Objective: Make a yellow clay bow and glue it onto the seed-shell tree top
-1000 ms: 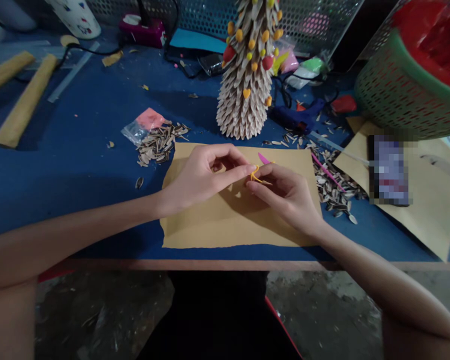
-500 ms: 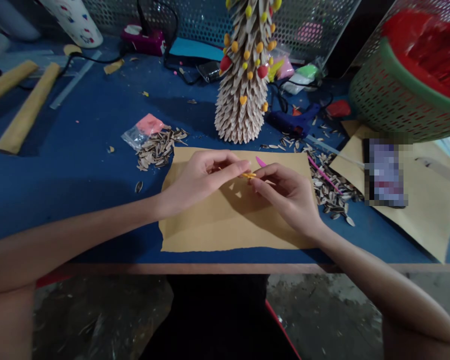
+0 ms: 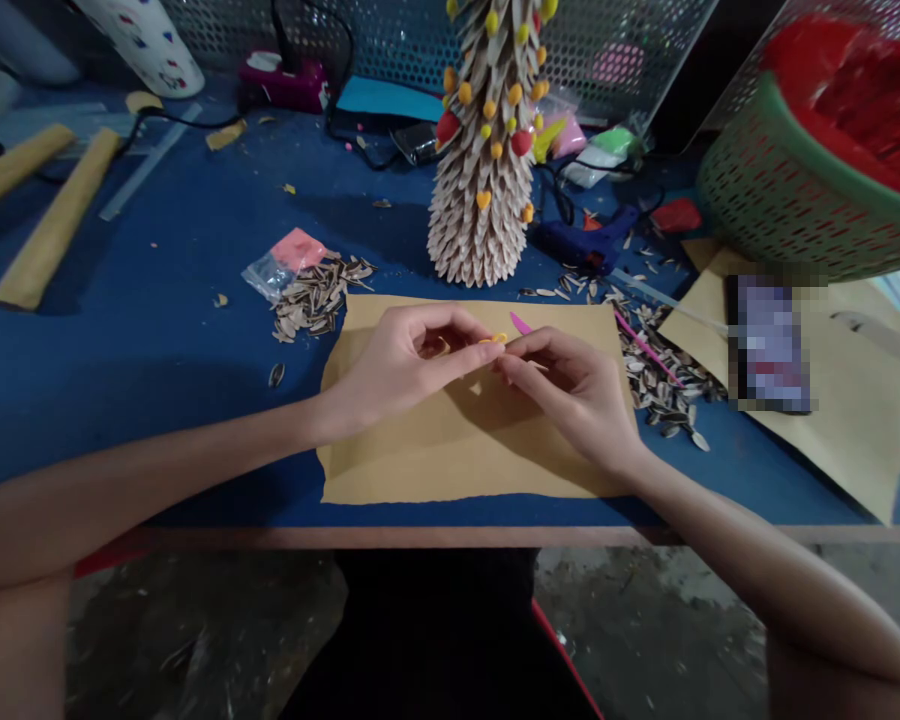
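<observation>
My left hand [image 3: 409, 362] and my right hand [image 3: 570, 385] meet fingertip to fingertip over a brown paper sheet [image 3: 450, 450] on the blue table. Between the fingertips sits a small orange clay piece [image 3: 497, 339], pinched from both sides. My right hand also holds a pink tool whose tip [image 3: 521, 323] sticks out above the fingers. Behind the paper stands a cone-shaped tree of seed shells [image 3: 487, 150] dotted with orange, yellow and red clay bits.
Sunflower seed piles lie left [image 3: 315, 295] and right [image 3: 664, 375] of the paper. A blue glue gun [image 3: 596, 240], a green basket [image 3: 802, 190], a phone [image 3: 769, 345] on more brown paper, and rolled paper tubes [image 3: 52, 220] surround the work spot.
The orange clay piece, a loop hanging at my right fingertips a second ago, is now flattened and pinched between both hands. The hands have drawn slightly closer together.
</observation>
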`<state>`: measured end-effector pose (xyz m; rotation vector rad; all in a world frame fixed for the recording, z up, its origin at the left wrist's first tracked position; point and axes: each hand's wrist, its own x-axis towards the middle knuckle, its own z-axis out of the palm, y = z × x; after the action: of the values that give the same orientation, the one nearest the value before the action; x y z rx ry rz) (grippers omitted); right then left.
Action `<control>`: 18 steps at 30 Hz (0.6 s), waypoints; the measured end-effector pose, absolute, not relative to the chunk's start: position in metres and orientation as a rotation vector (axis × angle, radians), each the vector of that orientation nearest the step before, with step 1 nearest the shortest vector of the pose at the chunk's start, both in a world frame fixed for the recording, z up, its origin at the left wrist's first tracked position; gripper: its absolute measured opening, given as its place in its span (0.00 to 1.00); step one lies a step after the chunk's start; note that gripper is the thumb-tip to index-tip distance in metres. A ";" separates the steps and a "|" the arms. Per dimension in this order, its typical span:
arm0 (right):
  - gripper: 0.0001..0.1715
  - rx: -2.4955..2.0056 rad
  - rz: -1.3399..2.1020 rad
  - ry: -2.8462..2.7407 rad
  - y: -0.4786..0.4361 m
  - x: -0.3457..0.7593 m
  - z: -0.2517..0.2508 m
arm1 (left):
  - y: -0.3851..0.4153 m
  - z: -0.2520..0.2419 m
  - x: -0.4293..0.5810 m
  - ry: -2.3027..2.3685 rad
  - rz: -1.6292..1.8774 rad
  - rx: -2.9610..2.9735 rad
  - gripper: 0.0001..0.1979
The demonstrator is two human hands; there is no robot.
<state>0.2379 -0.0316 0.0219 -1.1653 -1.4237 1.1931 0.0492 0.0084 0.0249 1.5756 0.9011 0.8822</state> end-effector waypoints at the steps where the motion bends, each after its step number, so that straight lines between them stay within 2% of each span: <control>1: 0.05 -1.167 1.198 -1.427 -0.032 0.238 0.022 | 0.008 0.025 0.049 0.899 0.882 1.578 0.09; 9: 0.05 -1.167 1.178 -1.474 -0.033 0.237 0.023 | 0.009 0.024 0.049 0.918 0.874 1.593 0.10; 18: 0.11 -1.140 1.231 -1.427 -0.030 0.240 0.023 | 0.007 0.029 0.047 0.822 0.833 1.542 0.12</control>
<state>0.2402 -0.0303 0.0234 -1.1404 -1.4272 1.2310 0.0472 0.0073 0.0289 1.5422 0.8223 0.8329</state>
